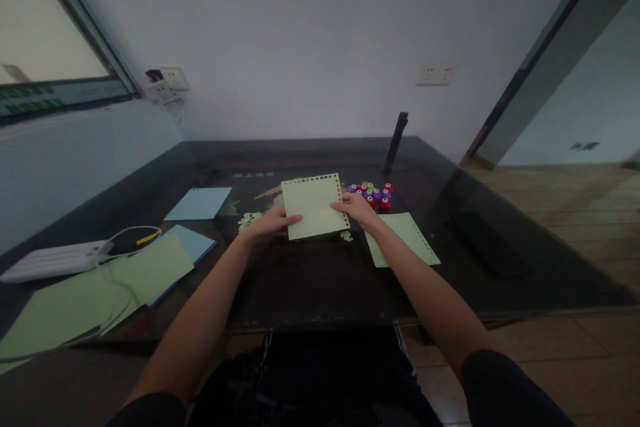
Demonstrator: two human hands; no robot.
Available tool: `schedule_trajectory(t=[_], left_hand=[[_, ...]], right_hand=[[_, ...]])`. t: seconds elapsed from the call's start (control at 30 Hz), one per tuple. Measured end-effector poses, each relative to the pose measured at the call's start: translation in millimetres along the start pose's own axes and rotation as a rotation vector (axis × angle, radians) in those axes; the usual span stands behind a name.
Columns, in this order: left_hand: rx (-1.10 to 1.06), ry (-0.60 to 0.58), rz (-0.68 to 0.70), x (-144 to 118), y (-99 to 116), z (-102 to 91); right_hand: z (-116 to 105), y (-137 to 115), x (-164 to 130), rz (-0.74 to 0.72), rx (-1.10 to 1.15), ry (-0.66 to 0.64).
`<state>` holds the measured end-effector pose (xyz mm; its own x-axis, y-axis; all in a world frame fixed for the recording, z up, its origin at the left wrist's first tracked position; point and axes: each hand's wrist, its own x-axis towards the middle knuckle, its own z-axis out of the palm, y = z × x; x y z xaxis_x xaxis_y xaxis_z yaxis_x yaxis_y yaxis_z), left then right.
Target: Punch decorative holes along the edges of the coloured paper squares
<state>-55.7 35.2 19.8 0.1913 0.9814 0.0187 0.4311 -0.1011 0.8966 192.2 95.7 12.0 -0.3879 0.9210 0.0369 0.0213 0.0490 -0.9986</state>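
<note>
Both my hands hold one pale green paper sheet (314,205) above the dark table (310,280). The sheet has punched holes along its top and right edges. My left hand (269,222) grips its lower left edge. My right hand (356,206) grips its right edge. Just behind my right hand lies a cluster of small purple, red and green craft punches (373,194). A second pale green sheet (404,238), punched along one side, lies flat under my right forearm. Small green paper cut-outs (249,219) lie beside my left hand.
Light blue sheets (199,203) and larger green sheets (100,293) lie at the left, with a white power strip (53,259) and cables. A dark upright handle (395,143) stands at the back. A dark flat object (487,244) rests at the right, near the table edge.
</note>
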Motion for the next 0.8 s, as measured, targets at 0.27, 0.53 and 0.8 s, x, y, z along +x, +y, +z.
schedule_trajectory(t=[0.27,0.53,0.8], left_hand=[[-0.059,-0.043,-0.074,5,1,-0.8],[-0.12,0.363,-0.024,19,-22,-12.1],[-0.275,0.4,0.019,15,-13,-7.0]], right_hand=[[-3,5,4,-0.087,-0.085,0.057],[-13,8,10,-0.157,-0.328,0.086],[1,14,24,-0.127,-0.705,0.096]])
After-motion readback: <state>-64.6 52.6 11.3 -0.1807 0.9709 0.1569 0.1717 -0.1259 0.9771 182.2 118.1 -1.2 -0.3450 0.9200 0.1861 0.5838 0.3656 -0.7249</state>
